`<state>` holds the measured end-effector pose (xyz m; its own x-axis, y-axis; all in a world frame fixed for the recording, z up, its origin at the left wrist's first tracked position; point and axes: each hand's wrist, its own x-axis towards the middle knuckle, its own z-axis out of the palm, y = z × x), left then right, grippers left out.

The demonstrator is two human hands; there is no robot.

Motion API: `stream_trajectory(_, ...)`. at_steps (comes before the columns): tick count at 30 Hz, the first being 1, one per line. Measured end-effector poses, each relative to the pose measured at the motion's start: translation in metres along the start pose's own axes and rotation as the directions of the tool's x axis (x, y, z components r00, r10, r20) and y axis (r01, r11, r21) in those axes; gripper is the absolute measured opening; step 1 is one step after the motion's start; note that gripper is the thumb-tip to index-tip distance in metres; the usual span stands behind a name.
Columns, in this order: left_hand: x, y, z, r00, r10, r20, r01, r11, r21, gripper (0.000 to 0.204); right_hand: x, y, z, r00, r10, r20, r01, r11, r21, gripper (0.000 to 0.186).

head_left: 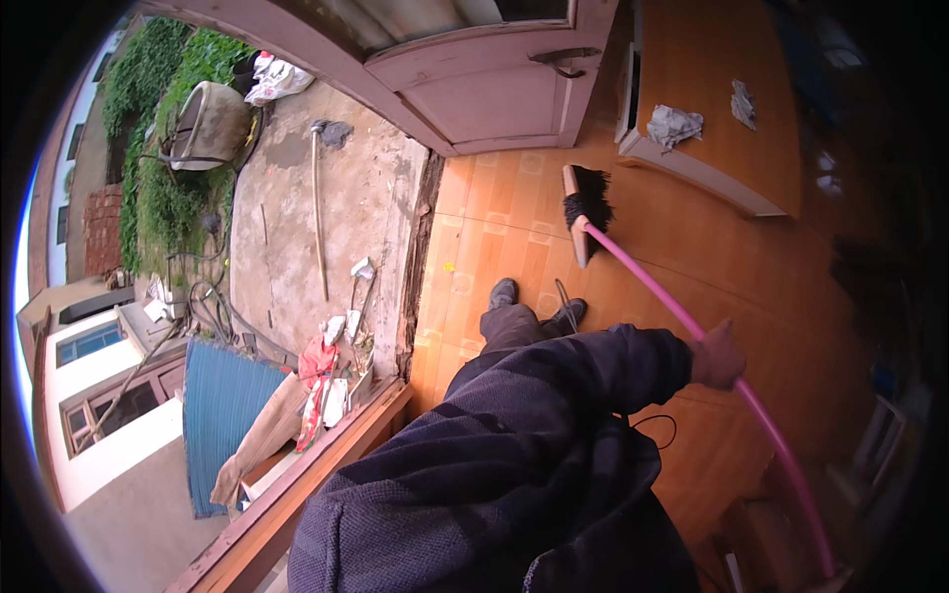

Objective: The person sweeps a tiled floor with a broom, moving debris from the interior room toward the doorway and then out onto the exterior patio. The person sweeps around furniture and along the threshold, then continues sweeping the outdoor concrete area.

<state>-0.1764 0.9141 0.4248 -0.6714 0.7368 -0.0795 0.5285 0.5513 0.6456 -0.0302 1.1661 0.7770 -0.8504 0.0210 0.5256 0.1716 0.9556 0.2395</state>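
A broom [684, 313] with a pink handle slants across the right half of the head view. My left hand [719, 356] is closed around the middle of its handle, with my dark-sleeved left arm reaching across my body. The broom's head [589, 210], a pale block with black bristles, rests on the orange tiled floor [504, 212] ahead of my feet. Down at the dim lower right rim, the top end of the handle meets a small brownish shape. It may be my right hand, but its fingers cannot be made out.
A wooden cabinet [717, 59] with crumpled white pieces [675, 127] on it stands far right. An open door [484, 99] is at the top. Past the threshold [420, 247] on the left lie a long pole [318, 217], a blue corrugated sheet [232, 415] and a red-and-white bag [318, 371].
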Motion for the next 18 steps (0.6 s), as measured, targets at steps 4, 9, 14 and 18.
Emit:
stream_trajectory(4,0.0,-0.044,-0.001,0.98,-0.069,-0.184,0.059,0.996,-0.06,0.035,0.019,-0.043,-0.021,0.999,-0.046,0.015,0.047,0.998,-0.032,0.019)
stream_trajectory(9,-0.057,-0.143,0.038,0.958,-0.252,-0.138,0.228,0.959,-0.169,0.036,-0.023,-0.132,0.014,0.968,-0.168,0.188,0.098,0.938,0.333,0.009)
stream_trajectory(14,-0.189,-0.22,0.088,0.904,-0.425,-0.04,0.414,0.895,-0.168,0.032,-0.062,-0.21,0.065,0.473,-0.187,0.861,-0.379,0.839,0.391,0.019)
stream_trajectory(18,-0.308,-0.254,0.089,0.788,-0.587,0.184,0.613,0.775,-0.153,0.032,-0.11,-0.281,0.123,0.855,-0.42,0.304,0.216,0.821,0.528,0.008)
